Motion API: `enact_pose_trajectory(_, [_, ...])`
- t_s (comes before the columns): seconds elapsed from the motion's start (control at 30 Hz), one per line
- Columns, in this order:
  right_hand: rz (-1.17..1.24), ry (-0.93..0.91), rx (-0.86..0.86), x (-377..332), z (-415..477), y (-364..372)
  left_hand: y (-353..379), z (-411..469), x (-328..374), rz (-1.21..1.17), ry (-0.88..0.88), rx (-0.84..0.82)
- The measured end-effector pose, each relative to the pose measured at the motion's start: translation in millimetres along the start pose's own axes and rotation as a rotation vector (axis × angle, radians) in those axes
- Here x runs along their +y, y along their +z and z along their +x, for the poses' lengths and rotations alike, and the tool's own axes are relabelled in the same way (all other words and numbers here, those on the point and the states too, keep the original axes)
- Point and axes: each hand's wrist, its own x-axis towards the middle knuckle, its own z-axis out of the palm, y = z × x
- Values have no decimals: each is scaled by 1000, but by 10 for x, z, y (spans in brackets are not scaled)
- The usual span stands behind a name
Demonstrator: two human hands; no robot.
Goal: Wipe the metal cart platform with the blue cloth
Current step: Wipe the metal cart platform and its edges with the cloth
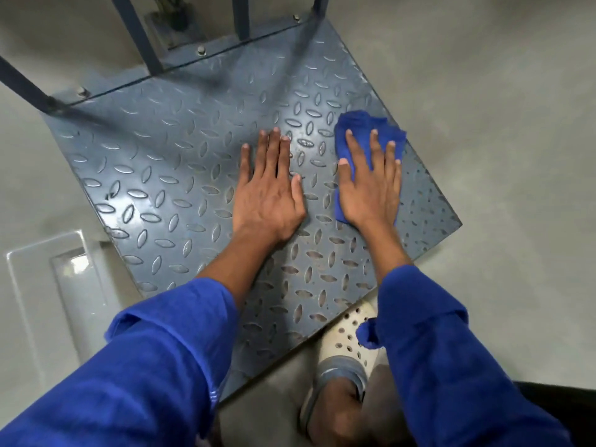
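The metal cart platform point(154, 175) is a grey-blue diamond-tread plate lying low over the floor. My left hand point(269, 191) rests flat on its middle, fingers spread, holding nothing. A crumpled blue cloth point(362, 124) lies near the platform's right edge. My right hand point(371, 185) presses flat on top of the cloth, fingers spread, covering most of it; cloth shows beyond the fingertips and beside the thumb. Both arms wear blue sleeves.
The cart's dark handle bars point(138, 33) rise from the platform's far edge, bolted to a strip. A foot in a white perforated clog point(345, 343) stands at the near edge. A white rectangular tray-like object point(48, 272) lies on the grey floor at left.
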Motion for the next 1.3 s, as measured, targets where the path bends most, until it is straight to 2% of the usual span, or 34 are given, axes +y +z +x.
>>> enact_pose_trajectory(0.2, [13,34,0,-175,762,-17,3,241,30,-5,-26,9])
enact_pose_trajectory(0.37, [6,-66,-29,-623,1343,45,12,523,80,-11,-64,44])
enact_pose_trajectory(0.5, [4,-131,-45,-694,1508,4,-13,595,83,-15,-58,38])
enact_pose_trajectory(0.7, [22,25,11,-22,584,-77,-91,586,77,-10,-37,12])
enact_pose_trajectory(0.87, [34,170,24,634,-356,-170,-89,234,146,37,97,-41])
enact_pose_trajectory(1.03, [72,352,23,485,-734,-93,31,-392,300,27,142,-51])
enact_pose_trajectory(1.3, [37,32,-28,-72,138,-84,136,-616,332,-5,142,-16])
